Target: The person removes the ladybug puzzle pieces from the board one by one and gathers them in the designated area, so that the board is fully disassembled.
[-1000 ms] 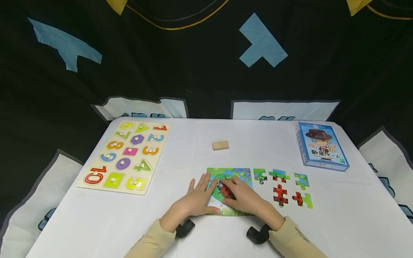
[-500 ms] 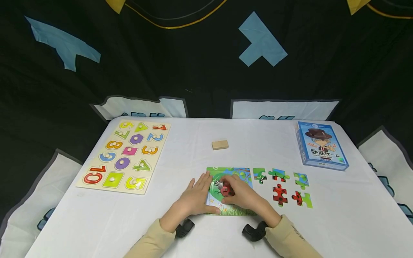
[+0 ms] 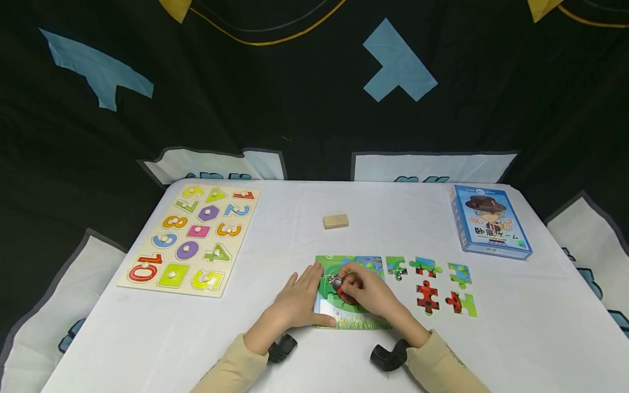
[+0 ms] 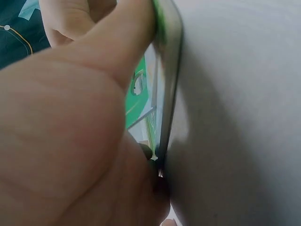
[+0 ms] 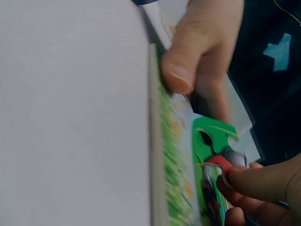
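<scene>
Over the ladybug puzzle board [image 3: 355,323], the right hand [image 3: 372,295] pinches apparently a red ladybug piece [image 5: 220,161] (blurry from here), probably light, stiff, best held by its edges. The left hand [image 3: 296,303] rests straight-fingered on the board's left side.

Dressed in beige and black

The person wears a beige fabric left sleeve [image 3: 227,364] and matching beige right sleeve [image 3: 437,367], the latter bearing small dark markings [image 3: 455,357]. Beside these are a rounded black left wrist device [image 3: 282,348] and a curved black right wrist device [image 3: 389,357].
</scene>
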`<control>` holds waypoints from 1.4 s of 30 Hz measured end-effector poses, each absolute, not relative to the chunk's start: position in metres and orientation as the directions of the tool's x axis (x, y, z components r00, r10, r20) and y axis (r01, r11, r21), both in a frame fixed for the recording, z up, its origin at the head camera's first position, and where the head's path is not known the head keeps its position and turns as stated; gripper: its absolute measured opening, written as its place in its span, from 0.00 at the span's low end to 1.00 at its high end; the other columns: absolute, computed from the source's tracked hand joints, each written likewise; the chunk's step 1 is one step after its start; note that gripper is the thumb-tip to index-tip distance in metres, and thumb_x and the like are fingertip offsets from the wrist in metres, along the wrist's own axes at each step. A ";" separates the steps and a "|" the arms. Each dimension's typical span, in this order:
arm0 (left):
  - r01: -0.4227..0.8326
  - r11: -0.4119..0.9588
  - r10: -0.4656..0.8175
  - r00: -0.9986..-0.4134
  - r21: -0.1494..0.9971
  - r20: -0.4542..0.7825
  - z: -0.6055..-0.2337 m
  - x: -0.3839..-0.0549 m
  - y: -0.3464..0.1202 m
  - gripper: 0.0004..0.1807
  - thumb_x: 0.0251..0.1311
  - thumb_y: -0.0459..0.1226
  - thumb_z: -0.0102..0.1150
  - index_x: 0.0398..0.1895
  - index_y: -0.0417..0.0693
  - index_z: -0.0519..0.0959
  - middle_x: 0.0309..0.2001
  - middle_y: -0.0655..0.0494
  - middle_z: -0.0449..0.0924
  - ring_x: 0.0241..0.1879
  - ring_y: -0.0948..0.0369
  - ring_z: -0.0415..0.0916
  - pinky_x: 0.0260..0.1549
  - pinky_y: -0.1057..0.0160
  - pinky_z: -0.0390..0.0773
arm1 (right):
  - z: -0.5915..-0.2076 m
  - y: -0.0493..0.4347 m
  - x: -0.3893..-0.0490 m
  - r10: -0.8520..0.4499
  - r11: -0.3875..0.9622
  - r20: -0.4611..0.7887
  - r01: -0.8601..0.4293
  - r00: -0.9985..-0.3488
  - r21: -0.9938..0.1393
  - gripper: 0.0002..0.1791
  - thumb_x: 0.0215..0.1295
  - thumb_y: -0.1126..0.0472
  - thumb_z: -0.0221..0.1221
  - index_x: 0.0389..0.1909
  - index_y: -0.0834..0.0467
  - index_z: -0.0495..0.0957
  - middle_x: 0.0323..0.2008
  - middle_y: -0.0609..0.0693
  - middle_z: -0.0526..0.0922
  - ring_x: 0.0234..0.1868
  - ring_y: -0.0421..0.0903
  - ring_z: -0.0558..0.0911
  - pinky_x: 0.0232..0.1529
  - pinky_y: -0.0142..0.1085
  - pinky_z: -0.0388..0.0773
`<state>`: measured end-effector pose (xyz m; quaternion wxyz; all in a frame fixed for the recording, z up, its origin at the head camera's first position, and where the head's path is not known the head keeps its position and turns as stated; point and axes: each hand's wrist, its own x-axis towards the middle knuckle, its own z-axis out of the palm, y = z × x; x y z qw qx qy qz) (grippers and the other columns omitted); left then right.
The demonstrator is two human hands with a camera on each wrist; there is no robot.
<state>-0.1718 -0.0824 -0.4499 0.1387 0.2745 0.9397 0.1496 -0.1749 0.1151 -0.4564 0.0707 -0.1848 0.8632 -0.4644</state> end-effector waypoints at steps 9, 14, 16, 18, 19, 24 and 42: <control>0.478 0.798 0.565 -0.805 0.367 -0.179 -0.452 -0.173 -0.082 0.60 0.40 0.64 0.60 0.68 0.35 0.48 0.70 0.43 0.39 0.68 0.50 0.39 0.61 0.46 0.45 | -0.451 0.143 -0.176 -0.276 0.459 0.057 -0.184 -0.960 -0.869 0.05 0.62 0.66 0.56 0.39 0.58 0.74 0.27 0.49 0.78 0.24 0.43 0.73 0.23 0.33 0.68; 0.472 0.799 0.559 -0.811 0.373 -0.172 -0.451 -0.174 -0.084 0.60 0.40 0.63 0.61 0.68 0.35 0.49 0.70 0.43 0.40 0.68 0.50 0.39 0.61 0.46 0.44 | -0.441 0.178 -0.174 -0.197 0.513 0.003 -0.105 -0.980 -0.852 0.08 0.62 0.66 0.55 0.42 0.61 0.75 0.27 0.52 0.78 0.22 0.45 0.72 0.19 0.34 0.66; 0.469 0.801 0.556 -0.813 0.373 -0.172 -0.451 -0.174 -0.084 0.60 0.40 0.63 0.61 0.68 0.35 0.49 0.70 0.43 0.40 0.68 0.50 0.39 0.61 0.46 0.44 | -0.437 0.191 -0.170 -0.173 0.566 -0.013 -0.088 -0.985 -0.819 0.08 0.62 0.66 0.55 0.42 0.61 0.75 0.27 0.52 0.78 0.21 0.45 0.72 0.19 0.35 0.67; 0.470 0.797 0.559 -0.811 0.379 -0.171 -0.450 -0.174 -0.085 0.60 0.40 0.63 0.61 0.68 0.34 0.49 0.70 0.42 0.40 0.68 0.49 0.39 0.61 0.46 0.43 | -0.433 0.203 -0.163 -0.147 0.633 -0.025 -0.075 -0.989 -0.770 0.08 0.63 0.65 0.54 0.42 0.61 0.75 0.26 0.51 0.78 0.20 0.44 0.72 0.19 0.36 0.67; 0.470 0.796 0.560 -0.810 0.382 -0.171 -0.450 -0.173 -0.085 0.60 0.40 0.63 0.61 0.68 0.34 0.49 0.70 0.42 0.40 0.68 0.49 0.39 0.61 0.46 0.43 | -0.431 0.207 -0.160 -0.135 0.663 -0.027 -0.070 -0.990 -0.745 0.08 0.62 0.65 0.54 0.42 0.61 0.75 0.27 0.50 0.78 0.21 0.43 0.72 0.20 0.36 0.67; 0.464 0.788 0.564 -0.808 0.405 -0.170 -0.447 -0.172 -0.084 0.59 0.41 0.62 0.62 0.68 0.34 0.49 0.70 0.41 0.40 0.68 0.48 0.39 0.61 0.45 0.43 | -0.432 0.219 -0.149 -0.097 0.734 -0.026 -0.053 -0.995 -0.677 0.09 0.62 0.64 0.55 0.42 0.61 0.75 0.26 0.48 0.77 0.22 0.41 0.73 0.20 0.35 0.68; 0.471 0.785 0.571 -0.802 0.402 -0.175 -0.447 -0.173 -0.082 0.59 0.41 0.62 0.61 0.67 0.33 0.49 0.70 0.41 0.39 0.68 0.48 0.39 0.61 0.45 0.42 | -0.453 0.183 -0.127 -0.400 0.779 0.078 -0.383 -0.913 -0.496 0.26 0.48 0.53 0.67 0.50 0.57 0.77 0.43 0.46 0.69 0.42 0.44 0.65 0.38 0.41 0.67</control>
